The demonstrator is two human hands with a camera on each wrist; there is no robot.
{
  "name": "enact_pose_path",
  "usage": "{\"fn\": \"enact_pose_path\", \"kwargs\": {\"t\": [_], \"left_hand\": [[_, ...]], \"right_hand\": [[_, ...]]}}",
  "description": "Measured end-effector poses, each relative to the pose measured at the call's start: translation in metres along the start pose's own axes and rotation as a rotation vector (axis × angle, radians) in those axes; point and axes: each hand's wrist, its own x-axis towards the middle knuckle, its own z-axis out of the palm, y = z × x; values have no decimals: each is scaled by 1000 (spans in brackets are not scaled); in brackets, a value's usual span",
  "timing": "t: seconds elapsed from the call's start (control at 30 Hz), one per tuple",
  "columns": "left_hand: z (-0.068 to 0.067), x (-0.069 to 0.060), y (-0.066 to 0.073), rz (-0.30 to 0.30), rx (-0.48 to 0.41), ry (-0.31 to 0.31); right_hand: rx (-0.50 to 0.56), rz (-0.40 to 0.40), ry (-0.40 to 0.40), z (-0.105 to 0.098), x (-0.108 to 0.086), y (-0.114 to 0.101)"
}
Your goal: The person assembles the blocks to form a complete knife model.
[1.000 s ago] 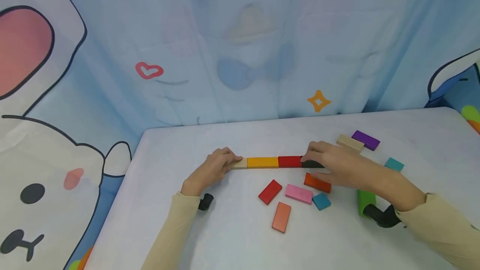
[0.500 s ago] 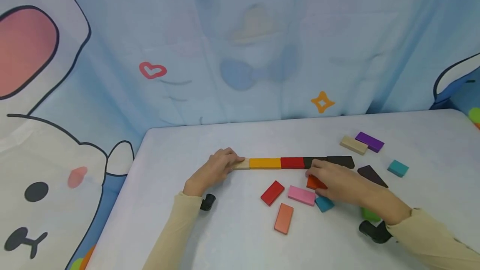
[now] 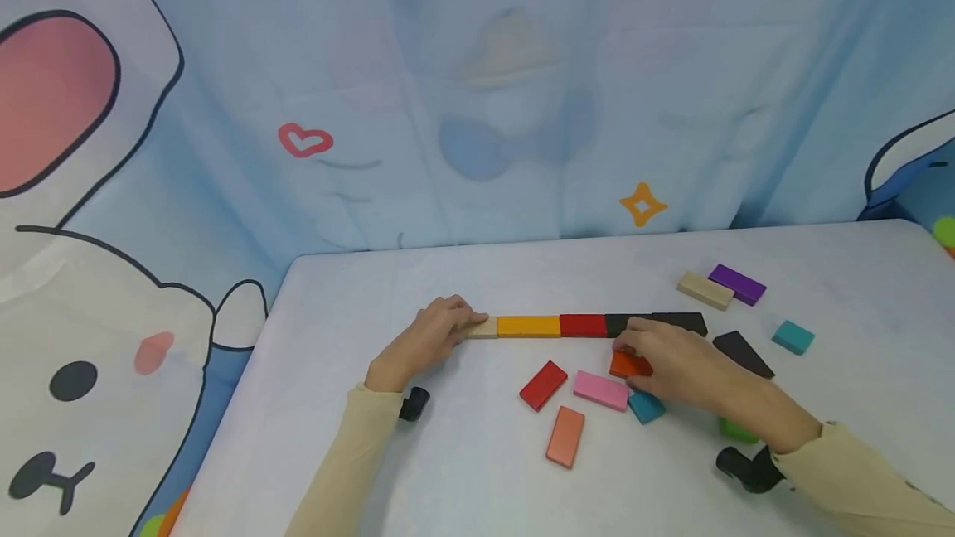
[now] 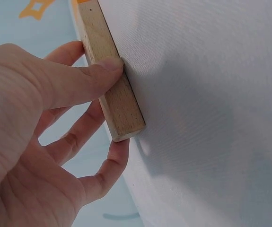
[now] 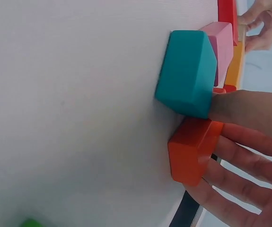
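My left hand (image 3: pixel 427 340) pinches a natural wood block (image 4: pixel 121 106) at the left end of a straight row, thumb on one side and fingers on the other. Rightward in that row come a yellow block (image 3: pixel 528 327), a red block (image 3: pixel 583 326) and two black blocks, the end one (image 3: pixel 681 321) with a slanted tip. In front of the row my right hand (image 3: pixel 682 361) holds an orange-red block (image 5: pixel 188 149) between thumb and fingers, still low at the table. A teal block (image 5: pixel 185 71) lies close beside the thumb, with a pink block (image 3: pixel 601 390) touching it.
Loose red (image 3: pixel 543 385) and salmon (image 3: pixel 565 437) blocks lie in front. Wood (image 3: pixel 705 290), purple (image 3: pixel 737 284), teal (image 3: pixel 793 337), black (image 3: pixel 742 353) and partly hidden green (image 3: pixel 737 430) blocks lie to the right. A patterned curtain (image 3: pixel 448 89) hangs behind the white table (image 3: pixel 462 471).
My right hand has left the black block in the row and come forward to the orange-red block, uncovering the row's right end. My left hand stays on the wood block.
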Motion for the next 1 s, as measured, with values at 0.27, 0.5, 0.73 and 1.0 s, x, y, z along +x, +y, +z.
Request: {"fn": "enact_pose_path", "kwargs": {"t": [0.27,0.5,0.73,1.0], "left_hand": [[1,0,-1,-9,1,-12],[2,1,-2,-13,11,-18],[1,0,-1,-12,19,-24],[1,0,-3,-8,1,-20]], "right_hand": [[-36,-29,3,-2,8,-9],[-11,-54,27,-3,25,-24],[6,-82,41,4,36,-27],[-9,-100,77,9,43,-29]]}}
